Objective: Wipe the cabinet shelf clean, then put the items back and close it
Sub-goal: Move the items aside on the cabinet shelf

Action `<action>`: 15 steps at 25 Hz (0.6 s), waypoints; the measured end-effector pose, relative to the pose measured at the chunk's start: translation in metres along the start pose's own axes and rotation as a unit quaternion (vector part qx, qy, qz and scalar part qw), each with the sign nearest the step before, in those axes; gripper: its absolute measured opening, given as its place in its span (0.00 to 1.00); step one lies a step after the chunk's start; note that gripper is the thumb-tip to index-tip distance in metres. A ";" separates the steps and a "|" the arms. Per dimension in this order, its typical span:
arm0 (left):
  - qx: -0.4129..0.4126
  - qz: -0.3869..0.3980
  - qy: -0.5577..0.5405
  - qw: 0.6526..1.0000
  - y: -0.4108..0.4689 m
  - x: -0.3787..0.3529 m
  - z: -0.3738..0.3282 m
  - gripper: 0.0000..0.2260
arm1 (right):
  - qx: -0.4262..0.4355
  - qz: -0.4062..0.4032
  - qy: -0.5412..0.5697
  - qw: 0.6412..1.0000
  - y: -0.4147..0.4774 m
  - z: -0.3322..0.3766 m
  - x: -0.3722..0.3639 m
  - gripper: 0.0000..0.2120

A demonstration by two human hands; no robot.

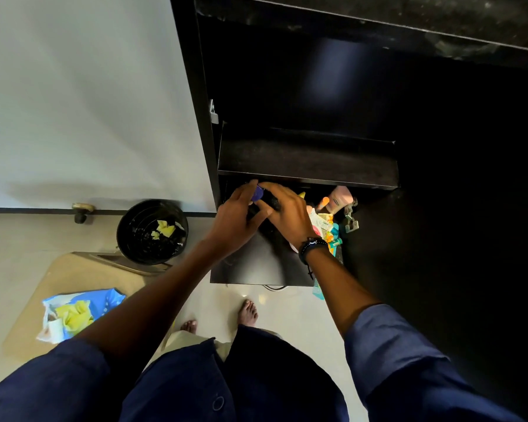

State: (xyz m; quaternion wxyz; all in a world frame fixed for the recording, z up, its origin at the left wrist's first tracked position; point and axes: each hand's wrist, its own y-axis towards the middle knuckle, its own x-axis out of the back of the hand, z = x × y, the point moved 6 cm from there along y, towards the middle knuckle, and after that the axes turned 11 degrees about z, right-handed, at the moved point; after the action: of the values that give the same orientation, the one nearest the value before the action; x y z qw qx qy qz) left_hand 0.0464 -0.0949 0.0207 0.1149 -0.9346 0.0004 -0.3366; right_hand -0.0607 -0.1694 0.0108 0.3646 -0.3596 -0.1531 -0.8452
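L hand [240,214] & R hand [288,216] both keep a closed grip on dark item [270,202] w/ blue cap; judge: hold upright, low under shelf edge [308,181], clear of toiletries [337,200].

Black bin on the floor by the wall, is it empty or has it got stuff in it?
Not empty. The black bin holds crumpled yellow scraps and some dark bits I cannot identify.

Two hands [238,216] [288,216], one bottle [259,194], one bin [125,236]

Bin [134,217] on floor [28,239] L of cabinet [195,117], bag [104,301] nearer on board [58,275]; toiletries [337,201] at R below upper shelf [305,161].
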 end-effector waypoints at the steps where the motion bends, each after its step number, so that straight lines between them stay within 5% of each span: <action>1: -0.005 -0.010 -0.005 1.000 0.000 0.002 0.000 0.27 | 0.002 -0.013 0.025 1.000 -0.003 0.003 0.001 0.16; 5: -0.029 -0.052 0.035 0.998 0.000 0.011 -0.007 0.17 | -0.010 0.017 0.075 0.997 -0.012 0.007 0.002 0.18; 9: -0.002 -0.058 0.065 0.996 -0.002 0.013 -0.003 0.17 | -0.106 0.049 -0.073 0.990 -0.017 -0.027 0.018 0.21; 12: 0.014 -0.053 0.054 0.997 -0.007 0.011 0.007 0.18 | -0.248 0.073 -0.304 0.917 -0.019 -0.074 0.052 0.09; 15: 0.022 -0.048 0.053 0.997 -0.010 0.008 0.014 0.18 | -0.322 0.117 -0.354 0.870 -0.019 -0.102 0.072 0.08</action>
State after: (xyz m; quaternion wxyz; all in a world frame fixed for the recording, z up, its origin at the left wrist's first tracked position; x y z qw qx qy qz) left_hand 0.0606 -0.0828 0.0172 0.1185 -0.9119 -0.0457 -0.3903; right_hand -0.1592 -0.2454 -0.0083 0.2463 -0.7477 0.0517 -0.6145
